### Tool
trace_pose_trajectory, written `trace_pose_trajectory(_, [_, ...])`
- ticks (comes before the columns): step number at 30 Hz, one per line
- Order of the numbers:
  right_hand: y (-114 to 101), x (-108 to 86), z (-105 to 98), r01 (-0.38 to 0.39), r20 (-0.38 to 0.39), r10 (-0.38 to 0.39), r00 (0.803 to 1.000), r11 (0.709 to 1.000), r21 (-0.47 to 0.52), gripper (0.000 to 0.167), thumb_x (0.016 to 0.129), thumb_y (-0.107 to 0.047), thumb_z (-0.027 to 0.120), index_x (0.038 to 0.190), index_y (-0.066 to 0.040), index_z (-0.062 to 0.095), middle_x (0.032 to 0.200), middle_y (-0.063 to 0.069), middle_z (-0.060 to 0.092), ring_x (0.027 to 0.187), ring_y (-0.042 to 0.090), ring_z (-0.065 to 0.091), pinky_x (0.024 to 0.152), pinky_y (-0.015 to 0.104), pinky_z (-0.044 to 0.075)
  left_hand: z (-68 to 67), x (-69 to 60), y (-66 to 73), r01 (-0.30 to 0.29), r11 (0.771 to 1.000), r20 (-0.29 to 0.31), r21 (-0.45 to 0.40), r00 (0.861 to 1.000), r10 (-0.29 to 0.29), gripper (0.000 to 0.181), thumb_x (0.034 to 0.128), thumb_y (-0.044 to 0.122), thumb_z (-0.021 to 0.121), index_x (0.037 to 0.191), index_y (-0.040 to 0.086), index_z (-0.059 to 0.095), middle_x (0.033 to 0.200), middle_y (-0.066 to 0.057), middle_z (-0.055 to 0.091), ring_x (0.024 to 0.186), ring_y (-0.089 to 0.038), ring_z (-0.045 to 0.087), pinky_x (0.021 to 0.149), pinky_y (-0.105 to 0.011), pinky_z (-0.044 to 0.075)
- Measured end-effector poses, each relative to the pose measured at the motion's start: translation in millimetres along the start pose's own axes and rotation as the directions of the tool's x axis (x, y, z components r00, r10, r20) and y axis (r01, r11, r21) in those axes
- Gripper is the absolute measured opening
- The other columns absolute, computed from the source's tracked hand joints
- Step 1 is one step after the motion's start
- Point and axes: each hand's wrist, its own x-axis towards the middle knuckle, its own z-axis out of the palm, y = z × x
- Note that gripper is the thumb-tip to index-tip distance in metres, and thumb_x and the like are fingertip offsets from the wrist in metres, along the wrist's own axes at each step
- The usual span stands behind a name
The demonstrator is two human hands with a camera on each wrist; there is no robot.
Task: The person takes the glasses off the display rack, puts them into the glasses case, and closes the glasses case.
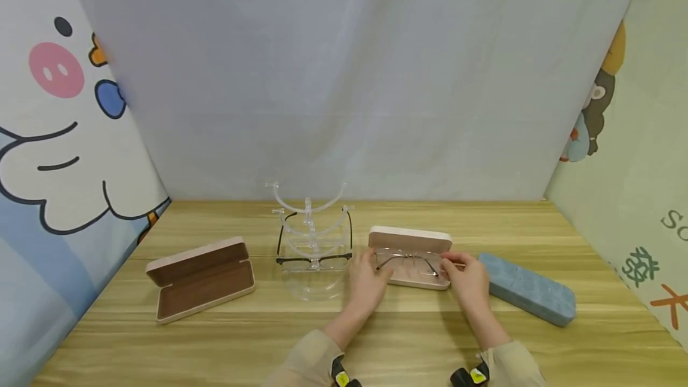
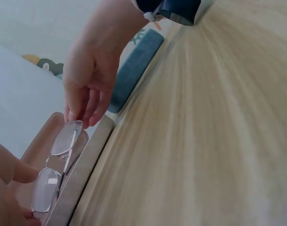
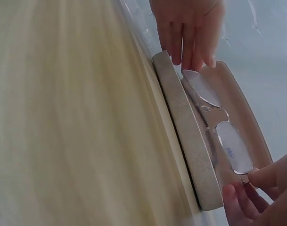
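A pair of thin-rimmed eyeglasses (image 1: 409,255) is held over an open, pale eyeglass case (image 1: 414,283) with a pinkish-brown lining. At the right end of the frame, my right hand (image 1: 469,279) pinches the rim corner between thumb and fingers, as the right wrist view shows. My left hand (image 1: 368,282) is at the other end, its fingers fairly straight beside the lens and the case's left edge. In the right wrist view the left thumb and fingers (image 3: 185,42) stand apart around that end; whether they touch the frame is hard to tell.
Left of the hands, a clear display stand (image 1: 309,226) carries dark-framed eyeglasses (image 1: 314,263). Farther left lies an open case (image 1: 206,291) with brown lining. A closed blue case (image 1: 529,288) lies just right of my right hand. A pale curtain (image 1: 355,88) hangs behind the wooden table (image 1: 226,351).
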Motion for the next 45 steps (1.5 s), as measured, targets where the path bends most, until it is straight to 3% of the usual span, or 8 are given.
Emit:
trace_pose_trajectory(4, [0, 0.3, -2, 0.057, -0.014, -0.060, 0.998, 0.986, -0.158, 0.018, 0.085, -0.009, 0.058, 0.097, 0.002, 0.067, 0.091, 0.018, 0.067, 0.075, 0.014, 0.061, 0.059, 0.018, 0.046, 0.4, 0.2, 1.1, 0.009, 0.998, 0.004, 0.056, 1.000, -0.009, 0.048, 0.0786, 0.014, 0.066, 0.120, -0.006, 0.050, 0.113, -0.018, 0.051, 0.108, -0.035, 0.045, 0.090, -0.048, 0.041])
trace_pose_trajectory(8, [0, -0.7, -4, 0.085, -0.011, -0.090, 0.996, 0.968, -0.236, 0.016, 0.083, -0.009, 0.061, 0.094, 0.000, 0.068, 0.089, 0.016, 0.067, 0.079, 0.022, 0.060, 0.062, 0.023, 0.042, 0.6, -0.8, 1.6, 0.019, 0.996, 0.010, 0.084, 1.000, -0.020, 0.049, 0.0791, 0.016, 0.065, 0.121, -0.005, 0.050, 0.115, -0.017, 0.050, 0.111, -0.034, 0.043, 0.092, -0.049, 0.039])
trace_pose_trajectory(16, [-1, -0.6, -2, 0.073, -0.042, -0.088, 0.995, 0.958, -0.279, 0.014, 0.081, -0.010, 0.063, 0.090, -0.001, 0.068, 0.084, 0.014, 0.068, 0.078, 0.026, 0.060, 0.066, 0.032, 0.041, 3.9, 1.7, -0.6, 0.047, 0.996, 0.028, 0.078, 0.998, -0.049, 0.053, 0.0809, 0.020, 0.065, 0.124, -0.005, 0.048, 0.122, -0.018, 0.044, 0.117, -0.034, 0.037, 0.095, -0.050, 0.037])
trace_pose_trajectory(25, [-1, 2.6, 0, 0.066, -0.060, -0.088, 0.994, 0.953, -0.296, 0.014, 0.079, -0.012, 0.065, 0.087, -0.001, 0.068, 0.077, 0.012, 0.068, 0.070, 0.023, 0.060, 0.061, 0.029, 0.040, 6.0, 5.4, -0.7, 0.075, 0.994, 0.017, 0.074, 0.997, -0.077, 0.053, 0.0815, 0.023, 0.065, 0.124, -0.004, 0.048, 0.125, -0.018, 0.039, 0.120, -0.034, 0.032, 0.098, -0.050, 0.033])
trace_pose_trajectory(29, [-2, 2.3, -2, 0.058, -0.050, -0.075, 0.996, 0.955, -0.290, 0.019, 0.079, -0.011, 0.064, 0.094, 0.002, 0.066, 0.084, 0.015, 0.068, 0.077, 0.028, 0.062, 0.066, 0.034, 0.044, 7.1, 7.4, 0.7, 0.099, 0.993, 0.010, 0.064, 0.995, -0.099, 0.060, 0.0819, 0.024, 0.064, 0.128, -0.004, 0.039, 0.128, -0.020, 0.034, 0.122, -0.037, 0.031, 0.099, -0.052, 0.032])
trace_pose_trajectory(36, [-7, -0.7, -8, 0.024, 0.075, -0.006, 0.997, 0.970, -0.242, 0.047, 0.087, -0.012, 0.056, 0.129, 0.003, 0.042, 0.118, 0.026, 0.055, 0.102, 0.038, 0.056, 0.076, 0.039, 0.050, 6.5, 14.9, 3.7, 0.101, 0.995, 0.010, -0.010, 0.995, -0.101, 0.073, 0.0840, 0.021, 0.060, 0.140, -0.005, 0.021, 0.140, -0.023, 0.026, 0.128, -0.041, 0.029, 0.103, -0.052, 0.030])
trace_pose_trajectory(41, [-10, 1.9, -14, -0.003, 0.258, 0.044, 0.965, 0.987, -0.160, 0.064, 0.091, -0.010, 0.048, 0.146, -0.008, 0.015, 0.136, 0.026, 0.035, 0.117, 0.041, 0.045, 0.070, 0.027, 0.046, 5.3, 18.7, 7.7, 0.104, 0.992, 0.030, -0.075, 0.994, -0.102, 0.074, 0.0880, 0.022, 0.056, 0.146, 0.007, 0.012, 0.148, -0.018, 0.019, 0.134, -0.037, 0.022, 0.107, -0.053, 0.020])
trace_pose_trajectory(45, [-11, 5.9, -19, -0.007, 0.318, 0.046, 0.947, 0.992, -0.123, 0.063, 0.094, -0.016, 0.045, 0.147, -0.010, 0.010, 0.142, 0.026, 0.028, 0.125, 0.044, 0.035, 0.087, 0.039, 0.044, 5.3, 20.4, 9.4, 0.093, 0.991, 0.047, -0.098, 0.995, -0.089, 0.075, 0.0894, 0.023, 0.054, 0.147, 0.016, 0.008, 0.150, -0.014, 0.017, 0.135, -0.035, 0.022, 0.107, -0.053, 0.019])
